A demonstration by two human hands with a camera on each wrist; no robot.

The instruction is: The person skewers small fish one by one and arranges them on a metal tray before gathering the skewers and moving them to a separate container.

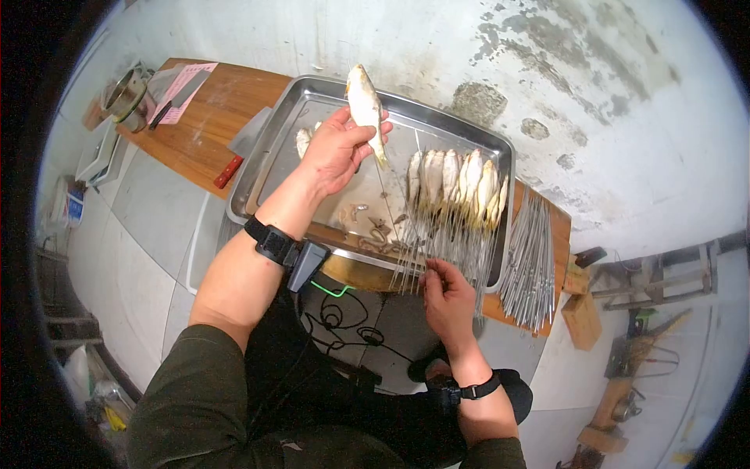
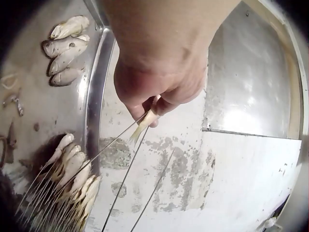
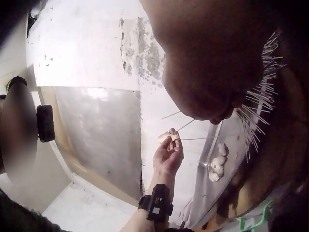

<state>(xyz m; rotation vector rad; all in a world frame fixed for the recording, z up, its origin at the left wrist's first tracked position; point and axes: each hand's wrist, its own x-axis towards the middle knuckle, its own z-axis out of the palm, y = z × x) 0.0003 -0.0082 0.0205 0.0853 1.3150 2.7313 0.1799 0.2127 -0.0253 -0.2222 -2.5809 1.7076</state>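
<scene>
My left hand (image 1: 340, 148) grips a small pale fish (image 1: 363, 98), head up, above the tray; the left wrist view shows its yellowish tail (image 2: 141, 129) below the fingers. Thin metal skewers (image 2: 126, 174) run from near the tail; whether all of them enter the fish cannot be told. Over the tray's near edge, my right hand (image 1: 449, 301) pinches a skewer's lower end with thumb and fingers curled, the fingertips partly hidden. Skewered fish (image 1: 451, 176) lie in a row at the tray's right side, skewers pointing toward me. A few loose fish (image 2: 67, 48) lie at its left.
The metal tray (image 1: 293, 105) sits on a wooden board (image 1: 234, 94). A red-handled cleaver (image 1: 228, 172) is left of it, with a knife (image 1: 183, 95) and metal pot (image 1: 125, 98) farther left. More skewers (image 1: 527, 266) lie at right. A stained wall (image 1: 437, 47) stands behind.
</scene>
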